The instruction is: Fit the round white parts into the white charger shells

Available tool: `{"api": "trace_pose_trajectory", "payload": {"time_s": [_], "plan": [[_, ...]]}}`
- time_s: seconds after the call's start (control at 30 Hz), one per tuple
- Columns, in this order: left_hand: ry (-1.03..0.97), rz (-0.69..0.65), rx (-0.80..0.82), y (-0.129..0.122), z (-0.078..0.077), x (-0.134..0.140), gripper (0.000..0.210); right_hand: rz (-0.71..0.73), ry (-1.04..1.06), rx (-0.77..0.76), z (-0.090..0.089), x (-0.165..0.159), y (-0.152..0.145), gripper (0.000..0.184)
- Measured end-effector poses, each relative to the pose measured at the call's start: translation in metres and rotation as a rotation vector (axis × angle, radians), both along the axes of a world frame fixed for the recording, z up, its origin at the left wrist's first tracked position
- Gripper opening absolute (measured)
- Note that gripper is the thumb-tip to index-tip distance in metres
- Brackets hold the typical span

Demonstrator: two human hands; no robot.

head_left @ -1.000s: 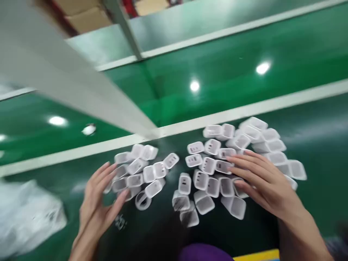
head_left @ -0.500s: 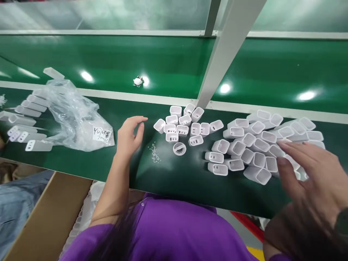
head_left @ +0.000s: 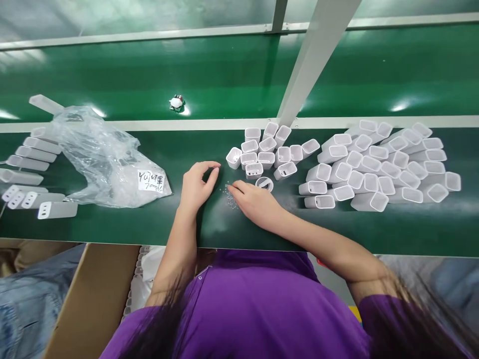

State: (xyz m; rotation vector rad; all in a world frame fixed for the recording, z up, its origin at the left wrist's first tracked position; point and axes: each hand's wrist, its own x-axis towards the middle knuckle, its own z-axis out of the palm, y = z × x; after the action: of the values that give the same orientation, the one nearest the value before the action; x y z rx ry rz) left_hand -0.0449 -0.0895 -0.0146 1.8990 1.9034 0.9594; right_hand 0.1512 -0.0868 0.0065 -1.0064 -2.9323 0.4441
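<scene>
The left hand (head_left: 195,187) is curled, thumb near forefinger; whether it pinches anything I can't tell. Just right, tiny pale bits (head_left: 231,200) lie at the bunched fingertips of the right hand (head_left: 258,204), grip unclear; a light touch should avoid scattering.

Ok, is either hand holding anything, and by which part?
Can't tell: the right hand is at the tiny pieces, the left hand beside them; anything pinched doesn't show.
</scene>
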Motion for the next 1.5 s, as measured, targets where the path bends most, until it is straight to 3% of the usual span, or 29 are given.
{"api": "trace_pose_trajectory", "payload": {"time_s": [0.2,0.37,0.6,0.93,1.3,1.5], "plan": [[-0.057,0.045,0.018,-0.003,0.004,-0.003,0.026,-0.098,-0.179,-0.078,-0.002,-0.029,0.018,0.028],[-0.053,0.043,0.024,-0.004,0.007,-0.002,0.027,-0.028,-0.206,-0.014,-0.004,-0.032,0.022,0.031],[-0.041,0.028,0.013,-0.003,0.007,0.0,0.027,0.077,-0.158,0.031,-0.006,-0.032,0.021,0.031],[-0.046,0.047,-0.037,-0.002,0.004,-0.002,0.027,0.057,-0.124,0.016,-0.009,-0.031,0.026,0.025],[-0.043,0.051,-0.081,0.0,-0.004,-0.003,0.023,0.073,-0.084,0.132,-0.017,-0.033,0.018,0.032],[-0.03,0.054,-0.101,-0.001,-0.004,-0.004,0.022,0.063,0.004,0.215,-0.023,-0.019,0.015,0.033]]}}
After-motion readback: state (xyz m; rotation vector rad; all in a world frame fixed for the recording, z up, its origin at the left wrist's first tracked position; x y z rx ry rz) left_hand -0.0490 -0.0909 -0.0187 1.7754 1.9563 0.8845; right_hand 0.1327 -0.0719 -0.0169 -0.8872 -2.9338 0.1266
